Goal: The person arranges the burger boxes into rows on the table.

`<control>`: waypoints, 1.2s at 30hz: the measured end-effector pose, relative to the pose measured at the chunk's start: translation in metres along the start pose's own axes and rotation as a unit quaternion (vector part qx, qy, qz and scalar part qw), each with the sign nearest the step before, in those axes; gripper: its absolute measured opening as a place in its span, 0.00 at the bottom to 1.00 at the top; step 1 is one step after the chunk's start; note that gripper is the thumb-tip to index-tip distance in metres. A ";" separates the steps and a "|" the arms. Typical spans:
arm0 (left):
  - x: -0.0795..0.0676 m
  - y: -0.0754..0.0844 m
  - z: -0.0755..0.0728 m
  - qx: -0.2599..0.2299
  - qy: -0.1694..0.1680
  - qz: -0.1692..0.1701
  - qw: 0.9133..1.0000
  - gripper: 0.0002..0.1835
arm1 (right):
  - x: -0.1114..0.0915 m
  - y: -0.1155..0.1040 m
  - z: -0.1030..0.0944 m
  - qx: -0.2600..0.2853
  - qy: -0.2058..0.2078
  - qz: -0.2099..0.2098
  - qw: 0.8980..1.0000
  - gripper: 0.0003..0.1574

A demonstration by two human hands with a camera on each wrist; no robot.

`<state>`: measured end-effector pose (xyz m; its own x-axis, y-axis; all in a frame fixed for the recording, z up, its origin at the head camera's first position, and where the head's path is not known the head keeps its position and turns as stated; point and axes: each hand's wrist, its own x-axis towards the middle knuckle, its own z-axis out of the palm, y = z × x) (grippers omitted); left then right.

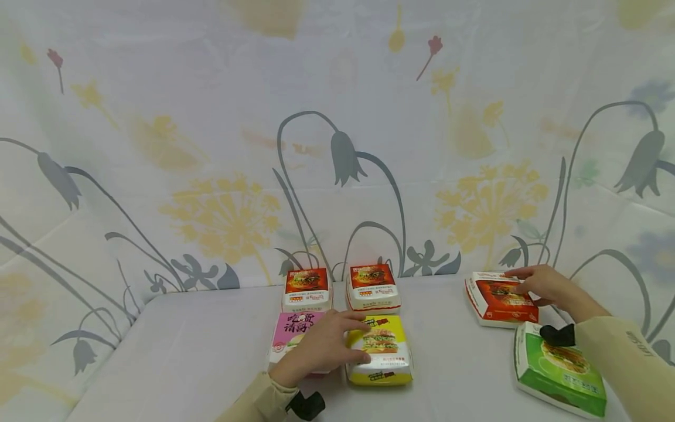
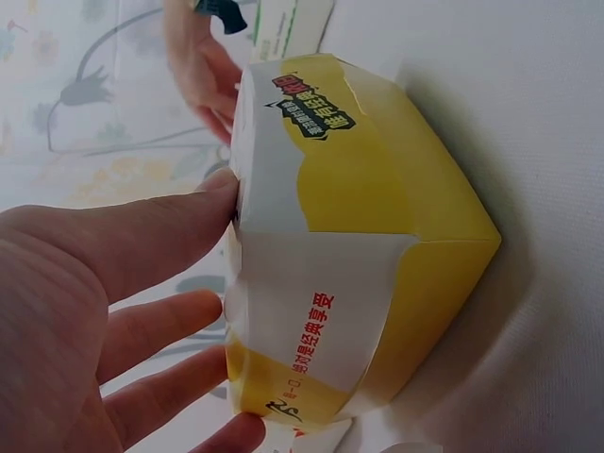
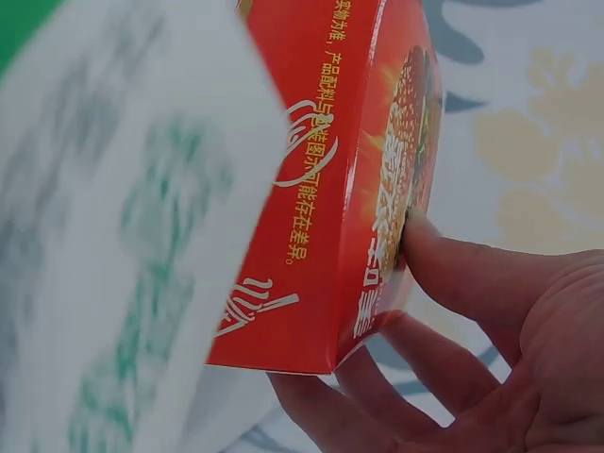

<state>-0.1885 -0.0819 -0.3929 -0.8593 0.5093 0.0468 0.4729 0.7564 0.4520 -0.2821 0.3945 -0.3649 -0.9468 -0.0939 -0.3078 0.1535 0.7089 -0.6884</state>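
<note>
My left hand (image 1: 324, 343) lies over the left part of a yellow-and-white burger box (image 1: 381, 360). Its spread fingers and thumb touch the box top, seen close in the left wrist view. Under that forearm, a pink burger box (image 1: 287, 328) is partly covered. At the right, my right hand (image 1: 548, 287) holds a red burger box (image 1: 501, 302) by its right side. In the right wrist view the thumb lies on the box's printed top while the other fingertips pass behind its edge, hidden. Below it, a green burger box (image 1: 564, 375) sits partly under the right sleeve.
Two more red burger boxes, a left one (image 1: 307, 287) and a right one (image 1: 373, 287), stand behind the pink and yellow ones. Everything rests on a white-covered table (image 1: 200, 351). A flower-printed curtain (image 1: 337, 70) rises at the table's back.
</note>
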 end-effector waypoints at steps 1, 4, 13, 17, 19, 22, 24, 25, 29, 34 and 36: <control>0.000 0.000 0.000 0.000 0.000 -0.001 1.000 0.26 | 0.001 -0.003 0.003 0.000 0.000 -0.002 1.000 0.37; 0.000 0.000 -0.001 0.002 -0.001 -0.005 1.000 0.26 | 0.006 -0.010 0.013 0.000 0.000 -0.013 1.000 0.37; 0.003 -0.001 -0.001 -0.001 0.013 0.000 1.000 0.29 | 0.013 -0.033 0.046 -0.002 0.006 -0.046 0.999 0.35; 0.012 0.001 -0.004 -0.042 0.025 0.008 0.999 0.27 | 0.016 -0.041 0.058 0.002 0.014 -0.057 0.998 0.35; 0.020 0.004 -0.008 -0.067 0.024 0.016 0.997 0.27 | 0.018 -0.043 0.062 0.004 0.018 -0.062 0.998 0.35; 0.033 0.010 -0.016 -0.097 0.025 0.042 0.994 0.26 | 0.021 -0.046 0.068 -0.003 0.025 -0.070 0.997 0.34; 0.042 0.015 -0.020 -0.110 0.027 0.060 0.992 0.25 | 0.022 -0.049 0.072 -0.009 0.029 -0.078 0.997 0.34; 0.047 0.017 -0.022 -0.113 0.027 0.066 0.991 0.25 | 0.022 -0.051 0.073 -0.014 0.030 -0.081 0.996 0.33; 0.066 0.027 -0.023 -0.115 0.013 0.081 0.990 0.23 | 0.023 -0.056 0.079 -0.018 0.028 -0.088 0.996 0.33; 0.094 0.034 -0.016 -0.138 -0.019 0.079 0.987 0.22 | 0.023 -0.059 0.081 -0.029 0.033 -0.079 0.996 0.32; 0.103 0.037 -0.013 -0.153 -0.030 0.070 0.985 0.22 | 0.022 -0.060 0.081 -0.030 0.034 -0.076 0.996 0.33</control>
<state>-0.2617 -0.0065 -0.3596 -0.7726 0.6301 0.0780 0.4967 0.5234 0.6923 -0.2896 0.2932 -0.3838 -0.9750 -0.1571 -0.1572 -0.0079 0.7314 -0.6819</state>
